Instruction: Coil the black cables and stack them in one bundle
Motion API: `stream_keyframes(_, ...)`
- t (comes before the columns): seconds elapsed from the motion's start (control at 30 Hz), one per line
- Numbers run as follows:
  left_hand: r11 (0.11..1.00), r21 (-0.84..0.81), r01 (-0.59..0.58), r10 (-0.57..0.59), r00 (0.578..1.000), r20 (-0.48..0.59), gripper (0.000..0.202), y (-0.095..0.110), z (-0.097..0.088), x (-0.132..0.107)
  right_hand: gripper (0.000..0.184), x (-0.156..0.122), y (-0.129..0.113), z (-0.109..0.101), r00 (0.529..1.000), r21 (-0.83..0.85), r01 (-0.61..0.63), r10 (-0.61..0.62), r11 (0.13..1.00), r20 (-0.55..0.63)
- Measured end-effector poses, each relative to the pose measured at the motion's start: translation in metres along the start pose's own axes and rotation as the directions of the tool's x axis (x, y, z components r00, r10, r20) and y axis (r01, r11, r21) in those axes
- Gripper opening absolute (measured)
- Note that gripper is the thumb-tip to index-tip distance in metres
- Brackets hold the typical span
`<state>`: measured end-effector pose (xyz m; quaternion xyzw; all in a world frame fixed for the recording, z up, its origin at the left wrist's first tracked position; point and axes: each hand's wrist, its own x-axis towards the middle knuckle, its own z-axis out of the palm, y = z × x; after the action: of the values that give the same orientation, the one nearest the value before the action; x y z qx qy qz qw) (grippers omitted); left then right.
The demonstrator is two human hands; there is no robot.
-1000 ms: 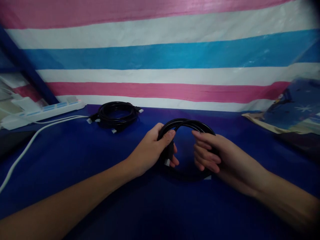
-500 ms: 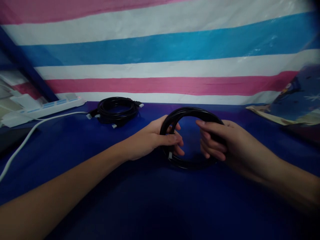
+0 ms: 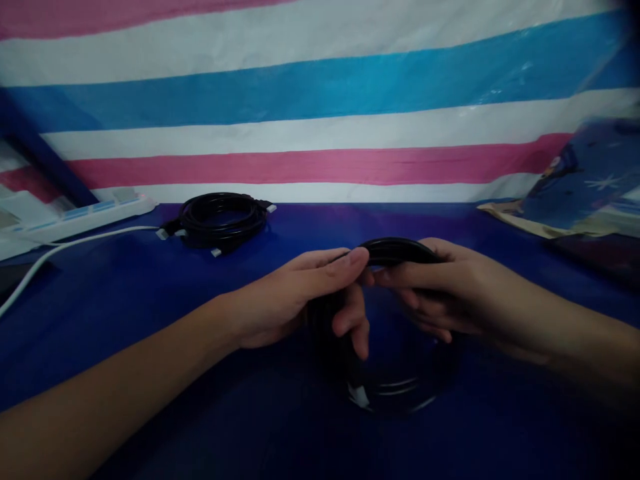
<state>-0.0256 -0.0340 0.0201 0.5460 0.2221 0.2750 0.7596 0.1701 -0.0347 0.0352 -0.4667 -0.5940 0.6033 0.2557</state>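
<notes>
Black coil (image 3: 397, 251): already forming loops, hanging over the table (image 3: 240, 407), apparently needing tidying
Left grip (image 3: 307, 290): clamping on it
Right grip (image 3: 445, 283): clamping likewise
Plug (image 3: 359, 395): dangling
Far coil (image 3: 225, 238): lying flat, seemingly done

Black cable (image 3: 400, 252), coiled in round loops, held apart from the far edge of the tabletop (image 3: 310, 223), with blurred lower turns and a pale-tipped plug (image 3: 358, 395) directed away from that edge.

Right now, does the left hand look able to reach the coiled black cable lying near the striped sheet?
Probably yes: nothing visible stands between the left hand and the far cable, though the hand holds the near coil.
</notes>
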Motion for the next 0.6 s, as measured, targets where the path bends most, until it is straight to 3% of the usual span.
stream_keyframes(0.1, 0.997, -0.073, 0.033, -0.034, 0.999, -0.007, 0.032, 0.002, 0.009, -0.001, 0.034, -0.001, -0.001, 0.002, 0.999, -0.046, 0.025, -0.026, 0.999, -0.029)
stream_keyframes(0.17, 0.997, -0.072, 0.018, -0.024, 0.996, -0.087, 0.026, 0.004, 0.014, -0.002, 0.036, -0.002, -0.003, 0.004, 0.998, -0.060, 0.066, -0.066, 0.996, -0.011)
stream_keyframes(0.23, 1.000, 0.025, 0.005, 0.000, 0.981, -0.194, 0.018, 0.006, 0.017, -0.002, 0.036, -0.003, -0.004, 0.007, 0.994, -0.045, 0.111, -0.110, 0.993, 0.023)
stream_keyframes(0.3, 0.975, 0.223, -0.002, 0.074, 0.947, -0.314, 0.015, 0.005, 0.018, -0.002, 0.036, -0.003, -0.005, 0.010, 0.989, -0.022, 0.144, -0.144, 0.989, 0.016)
stream_keyframes(0.37, 0.854, 0.520, -0.010, 0.267, 0.867, -0.421, 0.017, 0.003, 0.015, -0.001, 0.034, -0.002, -0.004, 0.012, 0.988, 0.005, 0.152, -0.151, 0.988, -0.036)
stream_keyframes(0.43, 0.629, 0.777, 0.016, 0.484, 0.774, -0.408, 0.017, 0.001, 0.011, 0.000, 0.032, 0.000, -0.002, 0.013, 0.986, 0.041, 0.135, -0.130, 0.990, -0.102)
stream_keyframes(0.47, 0.532, 0.846, 0.035, 0.536, 0.760, -0.368, 0.016, 0.000, 0.009, 0.000, 0.030, 0.001, -0.001, 0.013, 0.985, 0.055, 0.121, -0.113, 0.991, -0.130)
stream_keyframes(0.5, 0.480, 0.876, 0.045, 0.535, 0.777, -0.333, 0.016, 0.001, 0.006, 0.000, 0.027, 0.001, 0.000, 0.012, 0.983, 0.057, 0.108, -0.099, 0.992, -0.154)
stream_keyframes(0.53, 0.480, 0.876, 0.048, 0.483, 0.819, -0.310, 0.017, 0.003, 0.004, 0.000, 0.024, 0.001, 0.000, 0.011, 0.982, 0.043, 0.094, -0.085, 0.995, -0.170)
stream_keyframes(0.6, 0.575, 0.817, 0.044, 0.296, 0.919, -0.259, 0.022, 0.010, 0.001, -0.002, 0.020, 0.001, 0.000, 0.008, 0.982, -0.037, 0.063, -0.069, 0.997, -0.174)
